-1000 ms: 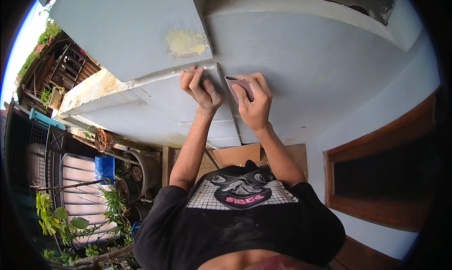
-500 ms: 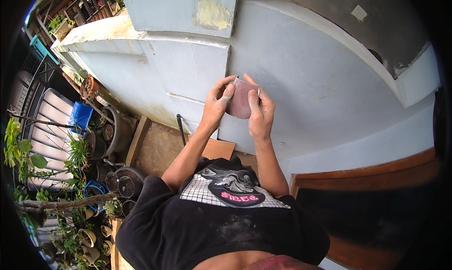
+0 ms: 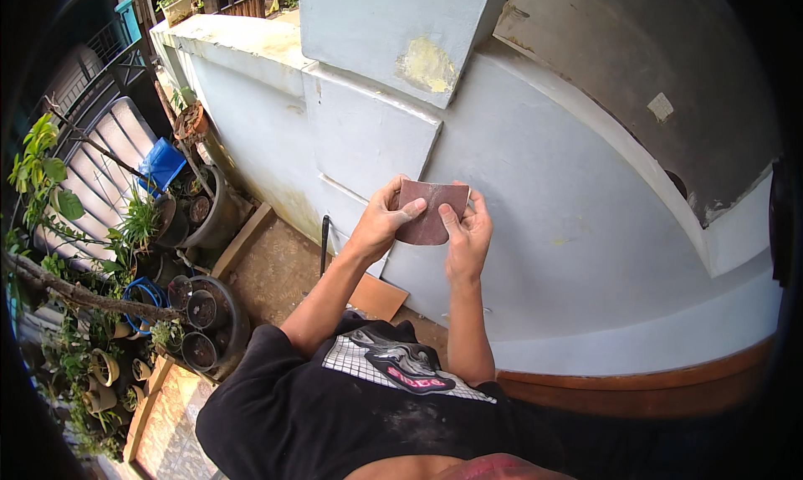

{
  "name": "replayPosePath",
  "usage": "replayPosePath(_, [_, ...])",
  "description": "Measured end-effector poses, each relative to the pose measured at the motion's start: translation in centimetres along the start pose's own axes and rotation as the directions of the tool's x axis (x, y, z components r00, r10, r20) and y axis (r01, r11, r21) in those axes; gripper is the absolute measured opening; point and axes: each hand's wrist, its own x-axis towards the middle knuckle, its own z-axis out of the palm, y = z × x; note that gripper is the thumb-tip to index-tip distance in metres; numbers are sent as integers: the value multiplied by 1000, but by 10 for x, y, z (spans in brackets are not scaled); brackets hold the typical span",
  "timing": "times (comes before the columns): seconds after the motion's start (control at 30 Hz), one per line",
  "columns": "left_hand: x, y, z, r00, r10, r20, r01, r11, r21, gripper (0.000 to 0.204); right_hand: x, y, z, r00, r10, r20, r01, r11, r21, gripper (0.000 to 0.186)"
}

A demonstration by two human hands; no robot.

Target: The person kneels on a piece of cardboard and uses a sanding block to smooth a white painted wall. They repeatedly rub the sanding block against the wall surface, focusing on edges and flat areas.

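A reddish-brown sheet of sandpaper is held up in front of me by both hands. My left hand grips its left edge, thumb laid across the face. My right hand pinches its right edge, thumb on the front. Behind the sheet stands a pale blue painted wall with a stepped pillar. A yellowish bare patch shows on the pillar above my hands.
Plant pots and leafy plants crowd the ground at the left. A blue container lies by a metal gate. A brown board and a dark rod lean at the wall's foot. A wooden frame runs at lower right.
My view has tilted down and the hands have come down off the wall. The sandpaper, pressed on the wall a second ago, is now held flat between both hands.
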Motion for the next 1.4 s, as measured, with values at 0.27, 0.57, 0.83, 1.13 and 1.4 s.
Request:
replayPosePath(0.27, [-3,11,-15,996,-39,86,58,969,-239,41,17,-17,38,988,-140,67,141,990,-23,52])
replayPosePath(0.57, [40,67,-15,472,881,39,-647,315,694,62,40,-62,23,591,-792,-155,473,495,-729,40])
replayPosePath(0.83, [147,65,16,457,822,340,-608,9,794,76,47,-72,32,453,-876,-165,365,351,-862,35])
replayPosePath(1.13, [142,78,-16,469,790,395,-514,-120,850,63,76,-74,20,407,-912,45,205,44,-978,40])
replayPosePath(1.4, [167,116,-35,465,801,377,-534,-86,841,66,131,-152,99,255,-885,390,504,-223,-835,49])
